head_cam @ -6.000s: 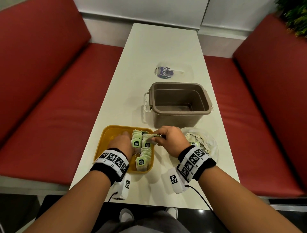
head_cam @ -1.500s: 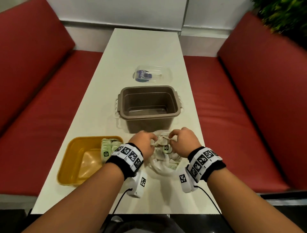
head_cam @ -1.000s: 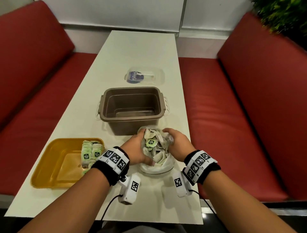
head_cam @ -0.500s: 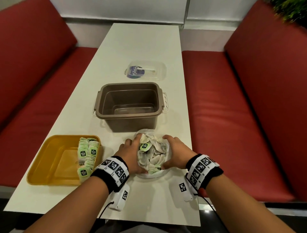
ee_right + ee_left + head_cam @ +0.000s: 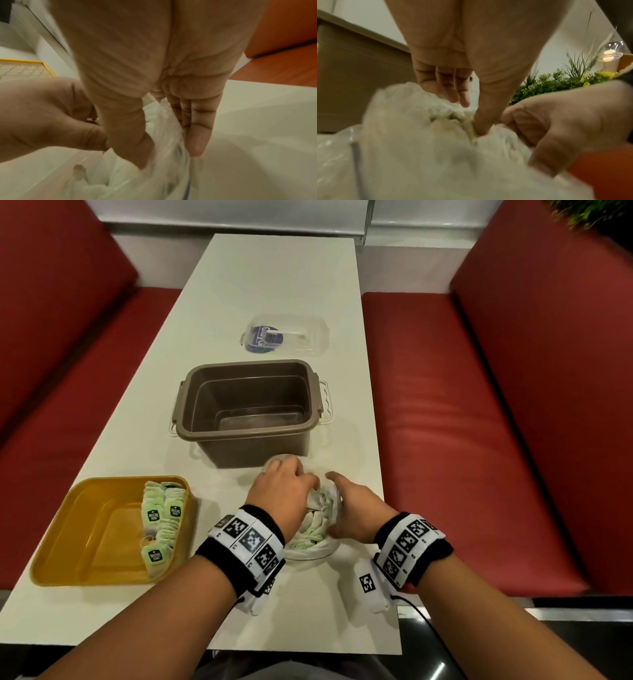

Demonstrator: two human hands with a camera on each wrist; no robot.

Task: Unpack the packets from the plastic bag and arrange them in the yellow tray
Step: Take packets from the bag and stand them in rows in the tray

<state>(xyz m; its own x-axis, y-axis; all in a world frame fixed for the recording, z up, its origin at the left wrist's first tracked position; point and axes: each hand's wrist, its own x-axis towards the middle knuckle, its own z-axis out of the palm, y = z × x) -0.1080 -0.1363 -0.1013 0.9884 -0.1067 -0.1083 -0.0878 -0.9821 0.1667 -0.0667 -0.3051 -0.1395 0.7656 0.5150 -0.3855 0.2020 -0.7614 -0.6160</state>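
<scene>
Hands work the plastic bag (image 5: 310,546) at the near counter (image 5: 274,285) edge: right hand (image 5: 356,513) pinches its rim, holding the mouth wide, while left hand (image 5: 286,496) curls onto tea packets (image 5: 317,520) inside; arranged packets line the yellow tray (image 5: 85,542) leftward.

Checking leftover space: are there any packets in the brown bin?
No, the head view shows the brown bin with a bare bottom; the packets sit in the yellow tray.

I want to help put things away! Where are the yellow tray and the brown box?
yellow tray (image 5: 85,529): head view, bare floor.
brown box (image 5: 248,436): head view, front rim.
</scene>
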